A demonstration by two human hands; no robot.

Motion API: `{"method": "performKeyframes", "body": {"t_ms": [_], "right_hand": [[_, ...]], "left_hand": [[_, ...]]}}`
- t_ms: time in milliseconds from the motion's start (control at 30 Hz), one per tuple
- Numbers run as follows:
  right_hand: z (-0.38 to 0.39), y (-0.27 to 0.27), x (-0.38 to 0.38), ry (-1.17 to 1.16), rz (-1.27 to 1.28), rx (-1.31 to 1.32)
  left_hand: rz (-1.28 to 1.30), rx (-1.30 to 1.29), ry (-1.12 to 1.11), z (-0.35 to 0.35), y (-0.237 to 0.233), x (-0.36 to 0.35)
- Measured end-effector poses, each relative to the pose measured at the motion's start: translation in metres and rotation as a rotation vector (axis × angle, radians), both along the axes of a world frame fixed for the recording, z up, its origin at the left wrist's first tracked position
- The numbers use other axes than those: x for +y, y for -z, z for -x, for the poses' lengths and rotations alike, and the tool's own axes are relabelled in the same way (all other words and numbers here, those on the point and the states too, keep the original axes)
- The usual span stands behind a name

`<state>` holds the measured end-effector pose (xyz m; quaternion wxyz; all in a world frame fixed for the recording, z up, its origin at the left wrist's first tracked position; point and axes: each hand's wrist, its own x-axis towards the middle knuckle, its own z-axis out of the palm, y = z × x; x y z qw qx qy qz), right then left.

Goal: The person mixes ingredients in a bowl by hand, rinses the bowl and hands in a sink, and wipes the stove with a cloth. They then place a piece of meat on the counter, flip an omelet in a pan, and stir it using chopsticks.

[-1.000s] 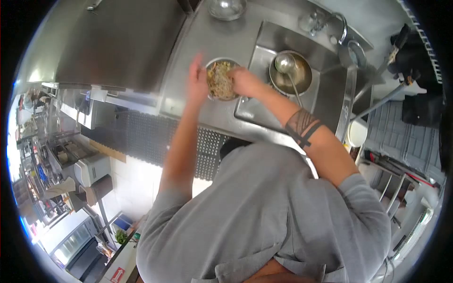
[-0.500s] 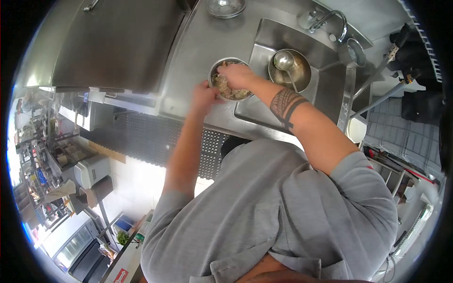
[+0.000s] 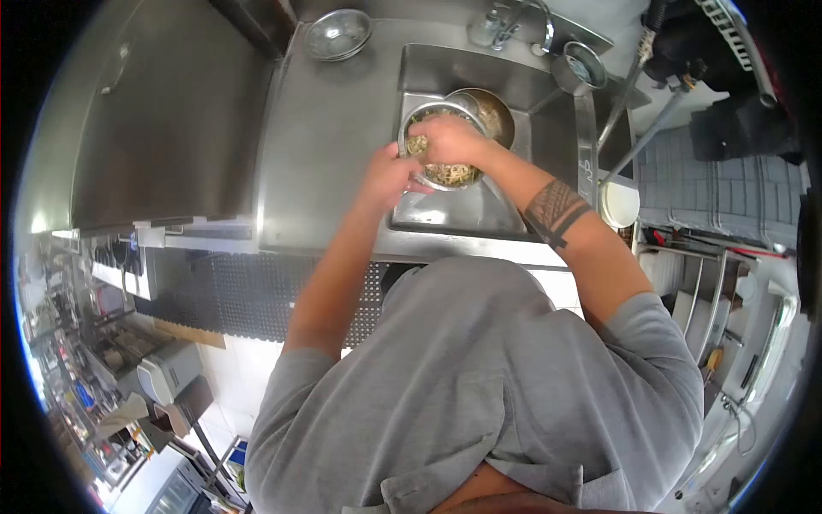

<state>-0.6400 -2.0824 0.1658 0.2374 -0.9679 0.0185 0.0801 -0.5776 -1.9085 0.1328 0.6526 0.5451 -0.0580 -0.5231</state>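
Observation:
A round metal bowl [image 3: 405,128] holds shredded, stringy food [image 3: 451,175] in pale brown and green. It is held over the near left part of the sink. My left hand [image 3: 390,178] grips the bowl's left rim, with the thumb towards the inside. Inside the bowl, my right hand [image 3: 451,140] has its fingers curled around a clump of the food; the fingertips are partly hidden. Behind the bowl, a larger metal pan [image 3: 498,120] stands in the sink [image 3: 458,212], partly covered by the bowl and my right hand.
Stacked metal bowls [image 3: 338,36] sit on the steel counter [image 3: 330,146] at the far left. A faucet [image 3: 548,30] and a soap bottle [image 3: 486,30] stand behind the sink. At its right back corner is a metal container [image 3: 580,68].
The bowl has moved right, from the counter's edge to over the sink, carried by my left hand. My right hand stays in the food. The view has shifted too.

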Motion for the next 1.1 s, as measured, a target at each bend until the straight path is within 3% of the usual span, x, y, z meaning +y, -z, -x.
{"method": "performKeyframes", "body": {"t_ms": [33,100,167,267,367,433,500,567,600,633,700,767,867,967,1000,1100], "right_hand": [[0.002,-0.003,-0.003,0.013,0.007,-0.001],[0.005,0.0,-0.009,0.211,0.29,0.235],[0.012,0.008,-0.016,0.24,0.319,0.131],[0.02,0.007,-0.018,0.379,0.222,0.22],[0.019,0.024,-0.033,0.462,0.028,0.127],[0.023,0.025,-0.043,0.902,-1.305,0.18],[0.029,0.013,-0.053,0.869,-1.384,0.195],[0.035,-0.009,-0.064,0.209,-0.764,0.297],[0.036,-0.007,-0.07,-0.115,-0.277,0.113],[0.04,-0.005,-0.066,-0.111,-0.279,0.112],[0.045,-0.025,-0.045,-0.104,0.13,-0.05],[0.037,-0.034,-0.044,-0.045,0.086,0.057],[0.027,-0.03,-0.05,0.267,0.158,0.082],[0.037,-0.005,-0.05,0.169,-0.003,-0.139],[0.041,-0.009,-0.054,0.114,-0.102,-0.096],[0.046,-0.009,-0.04,0.153,0.04,-0.232]], "left_hand": [[-0.034,0.036,0.017,0.003,0.001,-0.004],[0.008,0.085,-0.02,0.015,0.004,-0.013],[0.057,0.138,-0.073,0.019,0.008,-0.022],[0.114,0.08,-0.088,0.025,0.01,-0.031],[0.079,0.055,-0.063,0.03,0.001,-0.038],[0.018,-0.018,0.003,0.024,0.003,-0.039],[0.019,0.004,-0.036,0.017,-0.002,-0.035],[0.015,0.023,-0.077,0.006,-0.005,-0.029],[0.032,0.007,-0.036,-0.001,-0.005,-0.03],[0.049,-0.01,0.009,-0.004,-0.005,-0.031],[0.057,-0.018,0.079,-0.003,-0.026,-0.035],[0.07,-0.027,0.151,0.001,-0.034,-0.04],[0.036,0.022,0.109,0.007,-0.021,-0.048],[0.104,0.065,-0.029,0.004,-0.009,-0.053],[0.101,0.05,-0.036,0.004,-0.009,-0.05],[0.085,0.02,0.027,0.004,-0.011,-0.044]]}}
